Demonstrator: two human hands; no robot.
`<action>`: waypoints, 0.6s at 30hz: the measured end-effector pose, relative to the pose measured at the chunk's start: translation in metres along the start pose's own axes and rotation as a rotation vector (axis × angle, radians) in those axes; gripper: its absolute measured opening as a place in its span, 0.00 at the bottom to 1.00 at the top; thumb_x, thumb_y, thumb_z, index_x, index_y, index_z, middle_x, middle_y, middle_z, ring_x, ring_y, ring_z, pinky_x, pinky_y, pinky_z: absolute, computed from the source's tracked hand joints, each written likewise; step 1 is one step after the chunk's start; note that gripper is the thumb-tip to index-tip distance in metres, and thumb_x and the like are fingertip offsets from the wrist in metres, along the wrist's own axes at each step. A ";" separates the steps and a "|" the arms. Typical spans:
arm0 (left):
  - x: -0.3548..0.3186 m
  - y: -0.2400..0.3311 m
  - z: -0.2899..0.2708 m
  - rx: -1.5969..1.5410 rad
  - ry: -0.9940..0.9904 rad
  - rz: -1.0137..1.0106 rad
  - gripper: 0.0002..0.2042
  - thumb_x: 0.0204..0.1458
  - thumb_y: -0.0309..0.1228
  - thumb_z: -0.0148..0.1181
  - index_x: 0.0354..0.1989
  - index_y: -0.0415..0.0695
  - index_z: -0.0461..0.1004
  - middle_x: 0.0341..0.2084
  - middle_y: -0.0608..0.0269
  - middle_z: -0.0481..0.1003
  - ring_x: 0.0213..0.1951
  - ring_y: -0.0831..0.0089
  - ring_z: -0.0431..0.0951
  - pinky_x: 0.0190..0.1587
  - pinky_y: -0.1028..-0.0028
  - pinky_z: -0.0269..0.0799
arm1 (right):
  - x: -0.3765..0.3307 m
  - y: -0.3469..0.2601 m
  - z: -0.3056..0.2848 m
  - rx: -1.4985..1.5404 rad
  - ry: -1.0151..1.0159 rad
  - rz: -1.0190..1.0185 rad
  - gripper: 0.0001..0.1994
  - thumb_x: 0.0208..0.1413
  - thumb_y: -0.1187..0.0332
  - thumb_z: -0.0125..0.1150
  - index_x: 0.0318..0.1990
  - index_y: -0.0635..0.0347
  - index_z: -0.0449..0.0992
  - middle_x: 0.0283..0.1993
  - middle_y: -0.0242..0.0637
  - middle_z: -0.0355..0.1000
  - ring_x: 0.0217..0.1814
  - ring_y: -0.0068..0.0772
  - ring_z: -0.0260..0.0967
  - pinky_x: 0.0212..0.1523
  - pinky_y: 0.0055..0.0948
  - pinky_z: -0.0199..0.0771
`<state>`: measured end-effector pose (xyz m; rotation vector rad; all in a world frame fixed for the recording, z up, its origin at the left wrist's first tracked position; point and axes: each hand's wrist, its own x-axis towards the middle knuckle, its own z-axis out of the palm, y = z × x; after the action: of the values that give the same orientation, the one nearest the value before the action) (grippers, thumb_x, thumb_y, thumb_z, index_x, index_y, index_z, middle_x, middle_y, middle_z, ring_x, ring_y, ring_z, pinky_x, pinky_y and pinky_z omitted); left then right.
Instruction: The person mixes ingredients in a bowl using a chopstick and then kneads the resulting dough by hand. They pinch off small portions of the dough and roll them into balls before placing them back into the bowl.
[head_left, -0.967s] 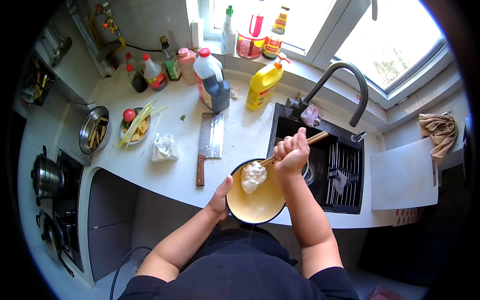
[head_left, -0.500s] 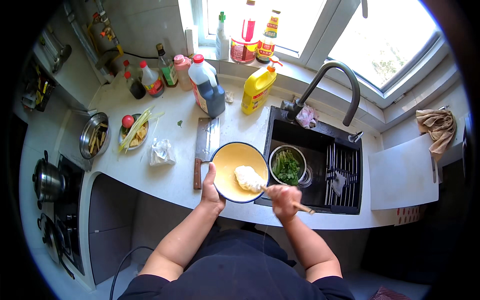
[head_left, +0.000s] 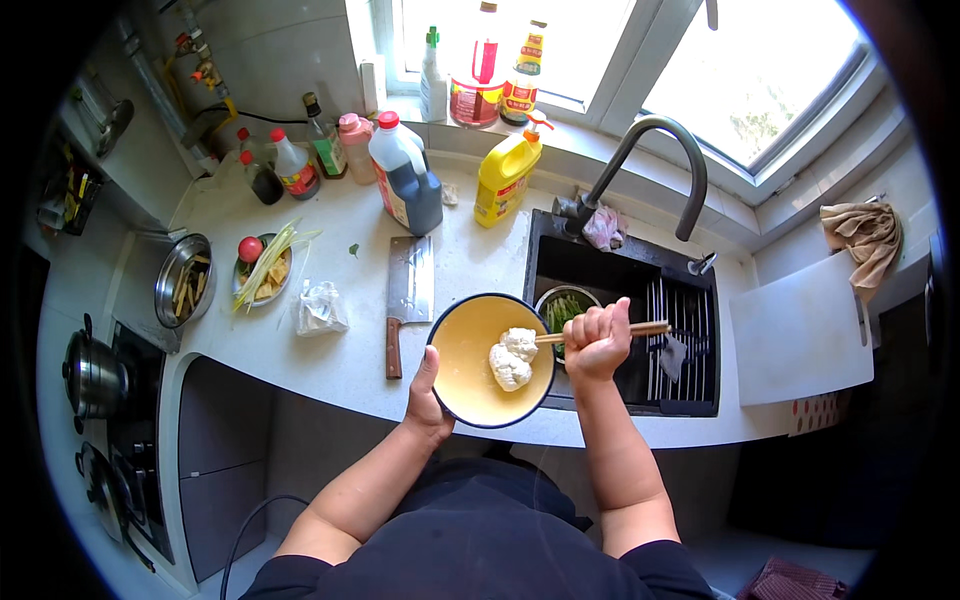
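Observation:
My left hand (head_left: pixel 428 400) grips the left rim of a yellow bowl (head_left: pixel 465 345) with a dark blue edge, thumb on top and fingers underneath. The bowl is held tilted above the counter's front edge, left of the sink. Inside it sits a lumpy white mass of dough (head_left: pixel 512 360). My right hand (head_left: pixel 598 342) is closed in a fist around wooden chopsticks (head_left: pixel 652 328), whose tips reach into the dough. Left of the bowl a cleaver (head_left: pixel 410 280) with a brown handle lies on the counter.
The black sink (head_left: pixel 625 262) holds a pot of green leaves (head_left: pixel 566 305) and a drying rack (head_left: pixel 690 340) beneath a curved faucet (head_left: pixel 690 170). Behind the bowl stand a yellow jug (head_left: pixel 505 180) and a dark-filled jug (head_left: pixel 412 190). A plate of vegetables (head_left: pixel 270 285) and a crumpled plastic bag (head_left: pixel 320 308) lie left.
The bowl has shifted slightly right and down and is tipped more. My right hand has turned upward and moved up, swinging the chopsticks level. The dough has changed shape.

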<state>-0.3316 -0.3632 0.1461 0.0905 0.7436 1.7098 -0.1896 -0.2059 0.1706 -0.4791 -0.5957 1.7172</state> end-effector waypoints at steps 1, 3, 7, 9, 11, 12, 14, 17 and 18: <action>0.001 0.004 0.002 -0.010 0.037 0.021 0.31 0.54 0.53 0.46 0.57 0.40 0.59 0.53 0.54 0.66 0.55 0.62 0.66 0.57 0.65 0.60 | -0.008 0.004 -0.006 -0.026 -0.062 -0.001 0.25 0.62 0.53 0.39 0.13 0.50 0.49 0.09 0.24 0.42 0.08 0.19 0.34 0.11 0.24 0.40; 0.003 0.009 0.003 -0.034 0.114 0.064 0.30 0.54 0.53 0.46 0.57 0.40 0.59 0.53 0.54 0.66 0.55 0.61 0.66 0.57 0.64 0.60 | -0.030 0.015 -0.010 -0.047 -0.199 -0.020 0.24 0.62 0.58 0.40 0.13 0.52 0.50 0.08 0.26 0.45 0.08 0.19 0.35 0.10 0.24 0.40; 0.009 -0.002 -0.021 -0.048 0.245 0.041 0.30 0.55 0.53 0.45 0.56 0.40 0.60 0.53 0.54 0.65 0.55 0.61 0.65 0.57 0.64 0.60 | -0.073 0.047 -0.010 -0.334 -0.406 -0.107 0.22 0.61 0.65 0.42 0.14 0.57 0.53 0.11 0.31 0.50 0.12 0.23 0.40 0.17 0.27 0.44; 0.014 -0.015 -0.046 -0.013 0.325 -0.005 0.30 0.54 0.54 0.45 0.56 0.41 0.60 0.52 0.55 0.66 0.54 0.61 0.66 0.57 0.62 0.61 | -0.076 0.053 -0.021 -0.693 -0.442 -0.082 0.18 0.60 0.66 0.44 0.18 0.63 0.62 0.18 0.35 0.58 0.21 0.28 0.53 0.25 0.28 0.55; 0.018 -0.026 -0.064 0.046 0.397 -0.024 0.29 0.56 0.53 0.43 0.56 0.41 0.59 0.53 0.55 0.66 0.54 0.62 0.66 0.56 0.62 0.61 | -0.072 0.055 -0.013 -1.107 -0.505 -0.225 0.16 0.60 0.66 0.45 0.21 0.64 0.66 0.23 0.37 0.61 0.28 0.31 0.59 0.29 0.30 0.60; 0.018 -0.027 -0.064 0.068 0.462 -0.064 0.26 0.59 0.51 0.38 0.57 0.43 0.58 0.53 0.56 0.66 0.54 0.62 0.67 0.54 0.59 0.65 | -0.070 0.055 -0.015 -1.169 -0.527 -0.247 0.08 0.56 0.68 0.52 0.29 0.63 0.71 0.28 0.40 0.64 0.36 0.37 0.62 0.37 0.32 0.63; 0.017 -0.035 -0.072 0.094 0.478 -0.085 0.26 0.59 0.50 0.37 0.57 0.43 0.57 0.53 0.56 0.66 0.54 0.61 0.67 0.52 0.58 0.67 | -0.075 0.049 -0.007 -1.418 -0.513 -0.277 0.05 0.52 0.70 0.57 0.30 0.62 0.71 0.29 0.41 0.65 0.37 0.39 0.63 0.37 0.33 0.64; 0.019 -0.040 -0.081 0.109 0.484 -0.111 0.25 0.60 0.49 0.34 0.58 0.43 0.55 0.52 0.56 0.65 0.53 0.61 0.68 0.49 0.57 0.70 | -0.080 0.051 -0.014 -1.528 -0.529 -0.219 0.08 0.44 0.73 0.62 0.34 0.60 0.71 0.30 0.42 0.66 0.35 0.43 0.65 0.36 0.35 0.67; 0.022 -0.043 -0.085 0.102 0.478 -0.112 0.25 0.60 0.48 0.35 0.58 0.43 0.54 0.52 0.56 0.65 0.53 0.61 0.68 0.50 0.57 0.70 | -0.083 0.054 -0.017 -1.510 -0.539 -0.208 0.08 0.44 0.73 0.62 0.34 0.60 0.72 0.30 0.42 0.66 0.34 0.44 0.66 0.35 0.35 0.67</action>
<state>-0.3385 -0.3761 0.0498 -0.2954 1.1654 1.6007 -0.2023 -0.2937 0.1235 -0.9112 -2.2475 0.8902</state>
